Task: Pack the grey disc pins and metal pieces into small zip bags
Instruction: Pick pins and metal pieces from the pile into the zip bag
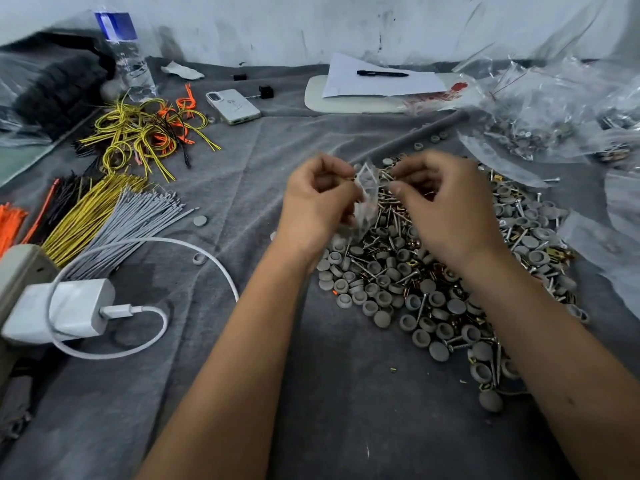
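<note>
Both hands are raised above the desk (242, 161), which is covered with a grey cloth. The left hand (317, 202) has its fingers curled and pinches a small clear zip bag (366, 199) at its upper edge. The right hand (446, 209) has its fingers curled toward the bag's mouth; whether it pinches the bag or a small part cannot be told because of blur. The bag hangs between the two hands, over the far-left edge of the pile of grey discs, screws and metal pieces (433, 282), which lies on the cloth beneath and to the right of the hands. Filled clear bags (540, 119) lie at the far right. Bundles of cable ties (104, 216) and coloured wires (145, 129) lie at the left, with a white charger (65, 311) near them. A phone (232, 106), a water bottle (126, 57) and a pen (382, 73) on paper lie at the far side.
</note>
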`<state>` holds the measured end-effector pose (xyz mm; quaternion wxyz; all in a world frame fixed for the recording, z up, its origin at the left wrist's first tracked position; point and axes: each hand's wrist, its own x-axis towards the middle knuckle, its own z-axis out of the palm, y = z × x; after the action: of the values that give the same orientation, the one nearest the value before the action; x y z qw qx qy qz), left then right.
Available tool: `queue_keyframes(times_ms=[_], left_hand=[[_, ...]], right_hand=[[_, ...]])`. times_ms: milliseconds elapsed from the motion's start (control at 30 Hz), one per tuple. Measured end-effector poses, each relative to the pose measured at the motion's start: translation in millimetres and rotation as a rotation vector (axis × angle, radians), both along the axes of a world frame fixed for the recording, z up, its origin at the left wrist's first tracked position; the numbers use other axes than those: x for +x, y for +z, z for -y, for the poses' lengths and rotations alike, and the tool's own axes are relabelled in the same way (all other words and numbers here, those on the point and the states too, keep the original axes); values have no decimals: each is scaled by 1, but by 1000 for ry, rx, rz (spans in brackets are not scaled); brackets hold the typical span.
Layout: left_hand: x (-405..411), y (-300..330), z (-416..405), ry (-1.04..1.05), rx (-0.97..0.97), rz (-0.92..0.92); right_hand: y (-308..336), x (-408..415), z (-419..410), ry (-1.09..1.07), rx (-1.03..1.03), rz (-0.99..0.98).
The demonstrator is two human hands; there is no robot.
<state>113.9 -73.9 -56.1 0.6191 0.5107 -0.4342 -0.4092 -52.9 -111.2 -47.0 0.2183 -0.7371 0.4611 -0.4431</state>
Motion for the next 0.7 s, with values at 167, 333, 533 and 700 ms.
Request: queue_keyframes(times_ms=[167,333,533,700], left_hand=[[-9,-6,-1,-74,12,235],[-12,-10,1,-49,6,276],[-16,-6,-2,-55,-76,284],[-15,-4,-3,-96,-107,255]], right_hand=[[-14,-9,-8,-27,-65,83],[-16,-7,-11,1,-147,50],[-17,-7,-11,36,-129,10],[-17,-7,-12,86,-143,-36]])
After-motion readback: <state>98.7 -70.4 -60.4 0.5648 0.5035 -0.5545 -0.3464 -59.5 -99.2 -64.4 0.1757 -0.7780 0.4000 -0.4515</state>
